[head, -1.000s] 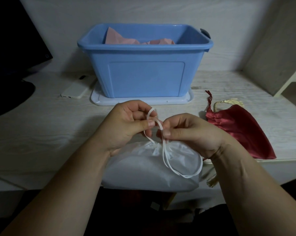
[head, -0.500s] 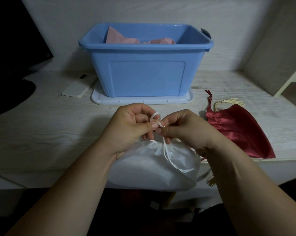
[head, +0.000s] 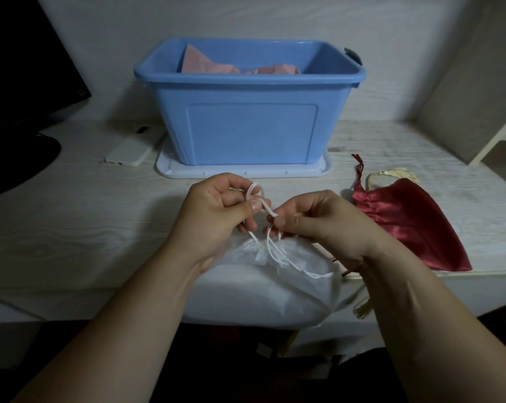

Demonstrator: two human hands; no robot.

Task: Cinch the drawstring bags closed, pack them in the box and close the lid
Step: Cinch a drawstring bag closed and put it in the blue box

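Note:
A white drawstring bag (head: 275, 289) lies at the desk's near edge, its gathered mouth facing away from me. My left hand (head: 217, 210) pinches a loop of its white cord (head: 256, 193). My right hand (head: 313, 219) pinches the cord's other strands just beside it. A red satin bag (head: 411, 222) with a cream tassel cord lies to the right, cinched. The blue box (head: 251, 112) stands open behind, with a pink bag (head: 205, 64) inside. The box rests on its white lid (head: 240, 170).
A white phone (head: 132, 151) lies left of the lid. A dark monitor and its base (head: 16, 117) fill the far left. A shelf panel (head: 472, 112) rises at the right. A second tassel (head: 362, 311) hangs off the desk edge below my right wrist.
My hands have drawn slightly apart and the cord between them has pulled tighter. The loose loop lying on the white bag has shrunk.

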